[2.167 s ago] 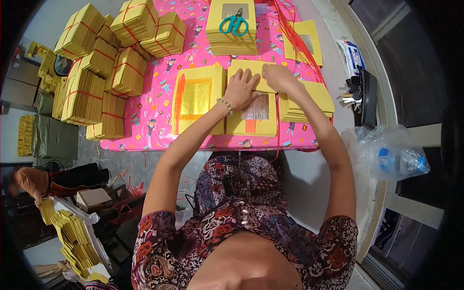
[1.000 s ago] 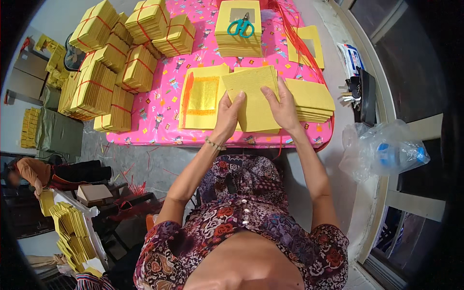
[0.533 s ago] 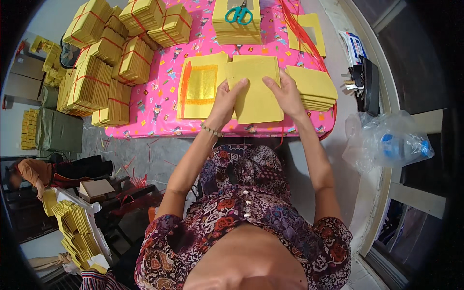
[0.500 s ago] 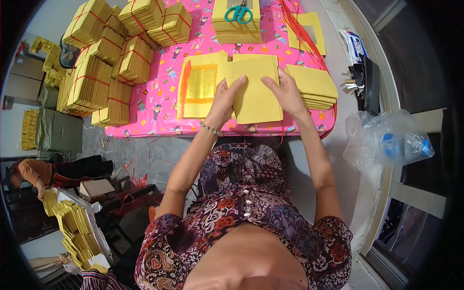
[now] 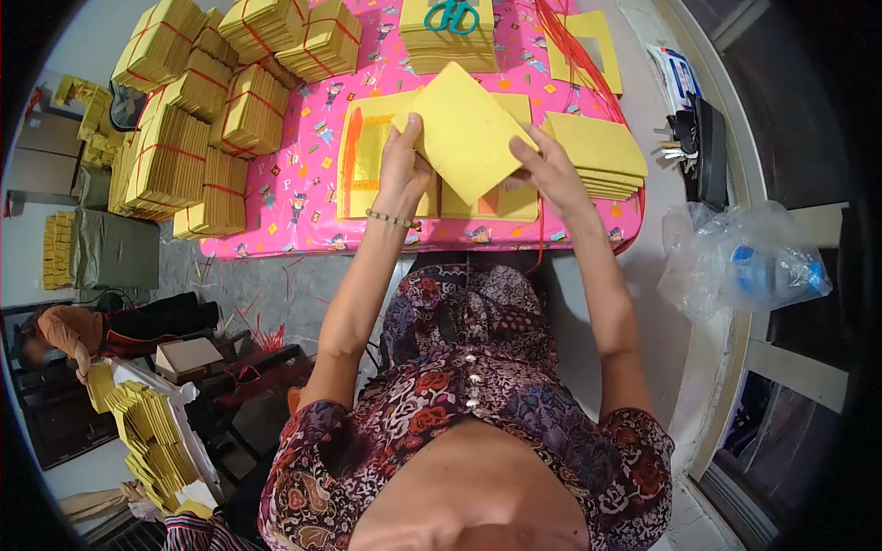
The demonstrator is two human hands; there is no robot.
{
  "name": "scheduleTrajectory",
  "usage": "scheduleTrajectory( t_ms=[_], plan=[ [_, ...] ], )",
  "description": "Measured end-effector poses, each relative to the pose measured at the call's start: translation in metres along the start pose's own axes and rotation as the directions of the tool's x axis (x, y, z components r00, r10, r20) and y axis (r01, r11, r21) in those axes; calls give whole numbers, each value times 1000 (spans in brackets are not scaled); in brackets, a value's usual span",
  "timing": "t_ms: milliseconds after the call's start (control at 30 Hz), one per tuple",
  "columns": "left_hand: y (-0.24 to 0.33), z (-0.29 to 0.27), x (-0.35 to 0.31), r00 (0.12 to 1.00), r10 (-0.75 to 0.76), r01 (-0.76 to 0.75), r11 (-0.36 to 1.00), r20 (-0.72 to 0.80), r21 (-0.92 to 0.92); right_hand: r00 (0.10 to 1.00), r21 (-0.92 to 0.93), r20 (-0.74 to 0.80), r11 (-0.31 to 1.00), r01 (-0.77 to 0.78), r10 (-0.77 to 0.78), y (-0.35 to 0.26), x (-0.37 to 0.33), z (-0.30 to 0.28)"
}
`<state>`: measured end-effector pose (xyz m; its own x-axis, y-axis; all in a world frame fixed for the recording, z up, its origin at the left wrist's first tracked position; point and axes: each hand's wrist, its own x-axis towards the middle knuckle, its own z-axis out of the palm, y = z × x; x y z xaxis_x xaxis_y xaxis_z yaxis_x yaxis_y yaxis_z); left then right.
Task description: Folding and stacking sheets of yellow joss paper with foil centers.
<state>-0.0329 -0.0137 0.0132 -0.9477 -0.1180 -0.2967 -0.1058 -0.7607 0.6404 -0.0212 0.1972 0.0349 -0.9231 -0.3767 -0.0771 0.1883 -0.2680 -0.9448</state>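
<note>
Yellow paper sheets: thin square bundle, turned corner-up like a diamond, raised just above the near middle of the pink patterned table, over two flat stacks. Left hand: fingers closed on the bundle's left corner, thumb in front, bead bracelet at the wrist. Right hand: fingers pinching the bundle's right corner, palm toward the table. Flat stack with orange border: on the cloth directly under the left hand, partly covered by it. Second flat stack: beside the first, mostly hidden behind the raised bundle. Loose pile of plain yellow sheets: right of the hands, near the table's right edge, untouched. Stack bearing teal-handled scissors: far middle of the table (top cut by the frame). Single sheet with cut-out window: far right, crossed by red strings. Tied bundles of yellow paper: many, bound with red string, heaped along the table's left side and far left corner. Clear plastic bag: on the ledge to the right, something blue inside. Dark items: on the same ledge, kind not discernible. More yellow sheets: lower left, floor level, beside another person's sleeve.
</note>
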Motion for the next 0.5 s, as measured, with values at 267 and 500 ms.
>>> scheduleTrajectory(
  t_ms=[267, 500],
  plan=[
    [-29, -6, 0, 996, 71, -78, 986, -49, -150, 975, 134, -183, 986, -101, 125, 59, -28, 39],
    [-31, -13, -6, 996, 68, -81, 961, -58, -266, 811, -204, -455, 930, 306, -367, 62, -35, 58]
  ],
)
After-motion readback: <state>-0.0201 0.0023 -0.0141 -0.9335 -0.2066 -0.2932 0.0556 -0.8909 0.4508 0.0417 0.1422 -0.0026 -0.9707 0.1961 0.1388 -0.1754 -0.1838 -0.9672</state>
